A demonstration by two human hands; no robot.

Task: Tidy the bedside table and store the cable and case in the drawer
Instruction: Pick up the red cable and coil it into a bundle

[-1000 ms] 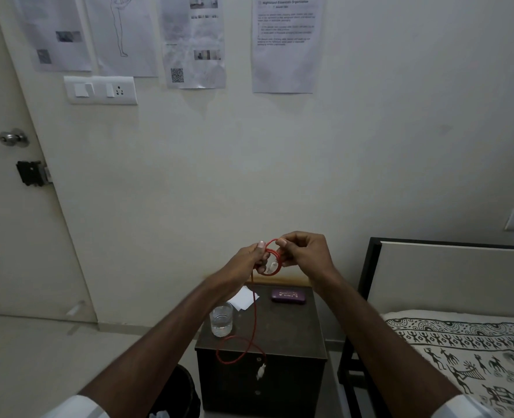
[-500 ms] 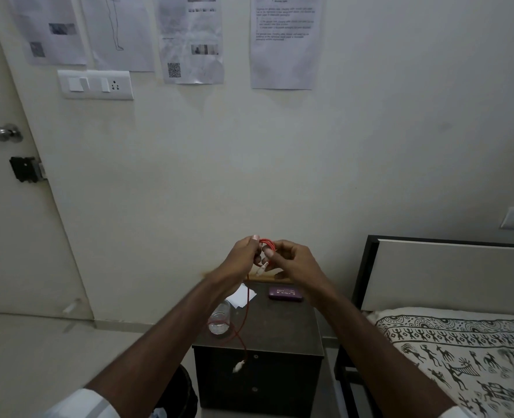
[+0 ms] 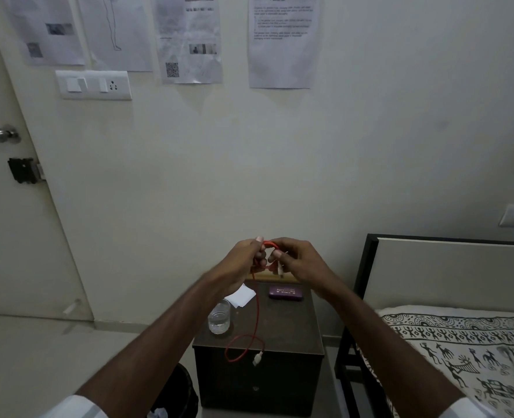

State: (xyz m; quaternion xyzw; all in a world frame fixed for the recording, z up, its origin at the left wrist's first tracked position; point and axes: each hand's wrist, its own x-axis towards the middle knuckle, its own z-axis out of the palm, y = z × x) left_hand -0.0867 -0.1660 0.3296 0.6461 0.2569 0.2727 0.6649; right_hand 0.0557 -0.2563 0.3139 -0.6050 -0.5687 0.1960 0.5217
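Both hands are raised above the dark bedside table [image 3: 291, 327], close together. My left hand [image 3: 243, 260] and my right hand [image 3: 298, 257] pinch a small coil of the red cable [image 3: 257, 309]. The rest of the cable hangs down to the table's front edge, where it loops and ends in a white plug [image 3: 257, 359]. A purple case [image 3: 285, 292] lies at the back of the tabletop, below my right hand. The table's front with the drawer [image 3: 255, 387] looks shut.
A glass of water [image 3: 219, 319] and a white paper [image 3: 242, 295] sit on the table's left side. A black bin [image 3: 177, 393] stands left of the table. The bed [image 3: 460, 342] with a patterned sheet is on the right, a door on the left.
The hands have kept winding the cable between them. The hanging tail swung, and its white plug now rests lower at the table's front edge. The camera view shifted slightly.
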